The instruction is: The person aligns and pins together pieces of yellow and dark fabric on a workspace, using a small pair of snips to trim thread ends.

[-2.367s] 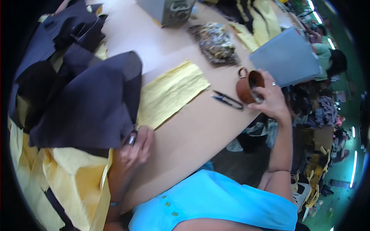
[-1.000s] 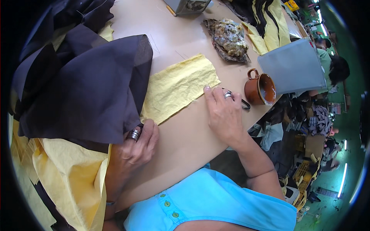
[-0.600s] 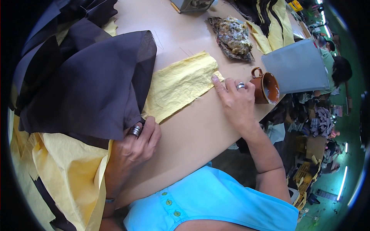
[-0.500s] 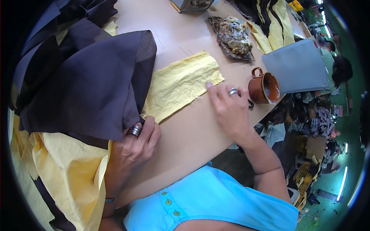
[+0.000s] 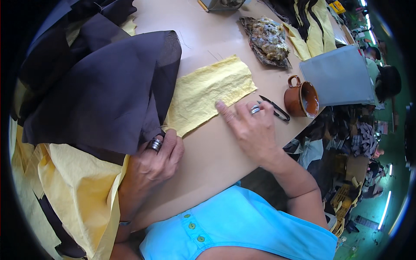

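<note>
My left hand [image 5: 158, 158], rings on one finger, is closed on the lower corner of a dark brown fabric piece [image 5: 95, 91]. The dark cloth drapes over my wrist, beside yellow fabric [image 5: 80, 173] hanging at the left. From under the dark cloth a yellow fabric strip [image 5: 212, 91] stretches flat across the table. At the strip's near edge lies the thumb of my right hand [image 5: 253, 130], its other fingers bent and apart from the thumb, with nothing visible in them. Just beyond those fingers are small black thread snips [image 5: 275, 108] on the table.
A brown mug [image 5: 299, 97] stands near the table's right edge, next to a grey flat panel [image 5: 338, 76]. Farther back are a bundle of fibrous scraps [image 5: 268, 41], a grey metal box [image 5: 221, 3] and yellow and dark cloth strips [image 5: 318, 30]. Other people are in the background.
My right hand has moved left, away from the black snips, which now show more fully. Its thumb has slid along the yellow strip's edge. My left hand keeps its hold.
</note>
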Available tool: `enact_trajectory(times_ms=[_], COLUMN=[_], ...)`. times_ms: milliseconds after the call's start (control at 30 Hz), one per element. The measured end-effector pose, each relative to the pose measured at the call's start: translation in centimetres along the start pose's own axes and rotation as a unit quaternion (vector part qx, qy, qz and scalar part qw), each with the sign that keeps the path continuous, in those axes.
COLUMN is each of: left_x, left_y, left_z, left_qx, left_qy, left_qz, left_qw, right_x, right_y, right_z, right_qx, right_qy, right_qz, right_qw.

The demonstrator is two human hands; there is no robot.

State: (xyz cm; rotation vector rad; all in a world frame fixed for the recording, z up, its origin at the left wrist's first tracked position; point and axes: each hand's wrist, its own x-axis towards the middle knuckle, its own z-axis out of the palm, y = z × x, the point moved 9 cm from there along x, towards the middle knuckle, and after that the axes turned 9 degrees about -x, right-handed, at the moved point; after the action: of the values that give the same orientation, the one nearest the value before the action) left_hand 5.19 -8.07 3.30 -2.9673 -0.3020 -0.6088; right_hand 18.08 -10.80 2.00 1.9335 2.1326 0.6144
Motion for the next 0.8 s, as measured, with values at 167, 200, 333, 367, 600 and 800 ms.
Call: enact_trajectory(times_ms=[167, 200, 333, 367, 600, 800], left_x=[0.0, 0.1, 0.3, 0.4, 0.0, 0.3], left_y=[0.0, 0.0, 0.2, 0.4, 0.1, -0.1], left_z=[-0.2, -0.3, 0.5, 0.5, 0.1, -0.2], left_qx=[0.001, 0.003, -0.006, -0.01, -0.044, -0.046], left_qy=[0.01, 0.006, -0.03, -0.028, -0.03, -0.016], left_qz=[0.002, 0.002, -0.009, -0.009, -0.027, -0.012], left_qw=[1.0, 1.0, 0.999, 1.0, 0.998, 0.999], right_x=[0.4, 0.6, -2.1, -3.4, -8.3, -8.9], right_y=[-2.0, -1.5, 10.4, 13.9, 20.7, 21.2], right_z=[-0.7, -0.9, -1.9, -2.6, 1.6, 3.6], right_qx=[0.186, 0.26, 0.292, 0.251, 0.148, 0.213], right_qy=[-0.011, -0.018, 0.09, 0.12, -0.078, -0.065], right_qz=[-0.024, -0.031, 0.179, 0.239, 0.291, 0.309], right_qw=[0.982, 0.965, 0.935, 0.93, 0.942, 0.925])
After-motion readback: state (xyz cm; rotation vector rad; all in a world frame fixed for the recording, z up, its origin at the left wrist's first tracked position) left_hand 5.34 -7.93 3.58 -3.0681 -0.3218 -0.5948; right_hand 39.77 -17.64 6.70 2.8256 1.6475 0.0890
